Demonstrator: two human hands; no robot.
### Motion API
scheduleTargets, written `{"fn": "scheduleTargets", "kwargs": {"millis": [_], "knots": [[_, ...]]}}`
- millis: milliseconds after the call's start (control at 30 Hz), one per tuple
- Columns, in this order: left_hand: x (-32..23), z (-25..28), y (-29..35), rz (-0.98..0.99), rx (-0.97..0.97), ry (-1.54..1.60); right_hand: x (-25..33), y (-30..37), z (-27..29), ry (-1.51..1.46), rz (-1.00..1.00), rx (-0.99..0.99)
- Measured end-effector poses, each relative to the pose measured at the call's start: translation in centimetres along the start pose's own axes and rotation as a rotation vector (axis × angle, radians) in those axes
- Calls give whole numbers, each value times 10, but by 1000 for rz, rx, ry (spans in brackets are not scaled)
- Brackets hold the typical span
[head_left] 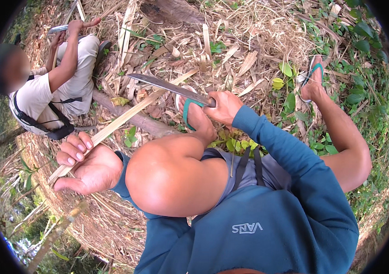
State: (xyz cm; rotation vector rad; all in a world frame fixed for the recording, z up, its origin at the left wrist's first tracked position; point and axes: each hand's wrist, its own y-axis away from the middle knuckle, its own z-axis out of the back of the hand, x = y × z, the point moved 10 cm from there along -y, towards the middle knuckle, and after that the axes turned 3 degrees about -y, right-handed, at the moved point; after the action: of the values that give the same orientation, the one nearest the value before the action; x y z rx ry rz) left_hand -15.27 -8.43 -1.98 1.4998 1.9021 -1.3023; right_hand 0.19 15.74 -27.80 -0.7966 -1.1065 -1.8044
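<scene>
My left hand (95, 170) is turned palm up at the left, its fingers curled over a long, pale split strip (126, 117) that looks like bamboo. The strip slants up and away to the right, past my bent knee. In my right hand (225, 108) is the handle of a machete (165, 84), whose long dark blade points to the left. Its blade crosses over the far part of the strip; whether the two touch, I cannot tell. The handle is mostly hidden by my closed fingers.
At the upper left another person (41, 93) sits holding a blade and strips. A thin log (133, 116) lies beyond my knee, and a thick wood piece (171, 11) at the top. Dry leaves and shavings (249, 34) cover the ground. My sandalled feet (197, 116) flank leafy plants.
</scene>
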Motion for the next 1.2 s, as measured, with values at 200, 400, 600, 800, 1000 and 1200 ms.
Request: {"fn": "scheduleTargets", "kwargs": {"millis": [200,400,600,800,1000,1200], "knots": [[-3,-19,17,6,263,108,58,19,-17,-44,219,81],[-4,-14,19,-36,217,64,-5,-5,-25,7,39,41],[-8,9,19,-72,74,-28,19,4,-28,-21,88,65],[-9,25,18,-84,-122,-147,-17,-16,-23,53,7,-35],[-13,53,21,-75,-337,-195,10,-6,-21,67,77,97],[-11,62,24,-62,-375,-311,-33,-16,-24,23,-105,43]]}}
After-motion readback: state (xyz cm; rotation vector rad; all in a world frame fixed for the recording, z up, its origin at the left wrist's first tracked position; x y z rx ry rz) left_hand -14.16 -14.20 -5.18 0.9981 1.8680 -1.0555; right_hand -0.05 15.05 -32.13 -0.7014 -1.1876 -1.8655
